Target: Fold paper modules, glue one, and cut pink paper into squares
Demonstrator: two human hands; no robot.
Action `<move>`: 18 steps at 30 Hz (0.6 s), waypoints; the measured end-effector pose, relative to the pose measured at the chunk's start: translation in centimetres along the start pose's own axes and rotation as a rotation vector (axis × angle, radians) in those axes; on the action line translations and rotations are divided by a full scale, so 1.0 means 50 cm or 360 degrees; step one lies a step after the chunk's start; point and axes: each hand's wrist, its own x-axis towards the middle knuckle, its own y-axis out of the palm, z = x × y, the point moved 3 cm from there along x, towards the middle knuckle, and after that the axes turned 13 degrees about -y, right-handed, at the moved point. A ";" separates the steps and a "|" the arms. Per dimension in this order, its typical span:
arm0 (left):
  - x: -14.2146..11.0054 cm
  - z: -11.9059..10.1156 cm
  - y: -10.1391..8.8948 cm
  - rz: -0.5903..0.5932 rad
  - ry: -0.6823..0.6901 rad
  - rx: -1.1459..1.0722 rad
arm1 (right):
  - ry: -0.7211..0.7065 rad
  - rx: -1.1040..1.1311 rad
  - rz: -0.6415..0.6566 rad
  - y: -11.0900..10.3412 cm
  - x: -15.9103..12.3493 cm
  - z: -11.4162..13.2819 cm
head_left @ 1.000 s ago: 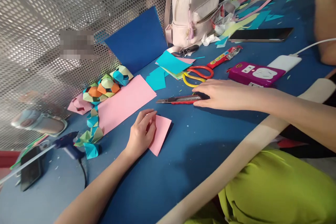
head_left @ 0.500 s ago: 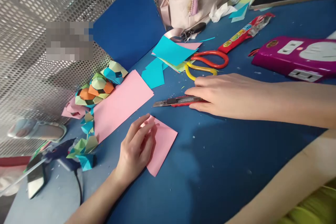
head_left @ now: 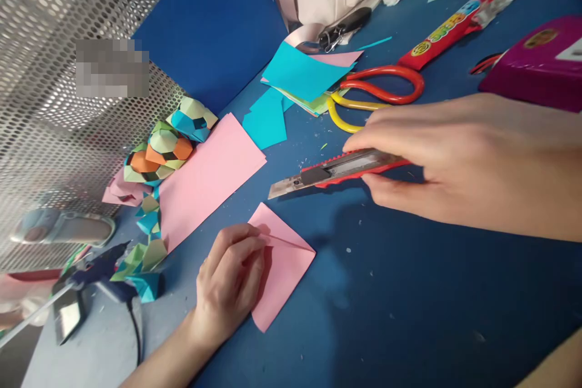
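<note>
My right hand [head_left: 445, 154] grips a red utility knife [head_left: 345, 168] between thumb and fingers, its blade out and pointing left. The knife is raised a little off the blue table, above the folded pink paper [head_left: 287, 273]. Curled fingers of my left hand [head_left: 227, 276] pinch the upper layer of that paper, which lifts slightly along a fold. Part of its left side is hidden under the hand. A larger pink sheet [head_left: 211, 179] lies flat beyond my left hand.
Scissors [head_left: 411, 82] with red and yellow handles lie past my right hand, beside stacked blue paper [head_left: 304, 70]. A red candy wrapper [head_left: 448, 30] and a purple device [head_left: 530, 70] sit at right. Folded paper pieces [head_left: 168, 142] and a glue gun [head_left: 102, 267] are at left.
My right hand has picked the utility knife up off the table and brought it closer. My left fingers have closed on the pink paper, lifting its top layer.
</note>
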 end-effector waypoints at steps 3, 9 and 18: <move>-0.001 -0.001 -0.001 -0.0010 -0.0002 -0.0011 | -0.0180 -0.0071 -0.0158 -0.007 -0.017 0.003; -0.002 -0.001 -0.003 -0.0021 -0.0020 -0.0014 | -0.0256 0.0033 -0.0043 -0.006 -0.065 -0.003; 0.001 0.004 0.000 -0.0034 0.0000 0.0022 | -0.0037 0.0169 -0.0008 0.007 -0.093 0.026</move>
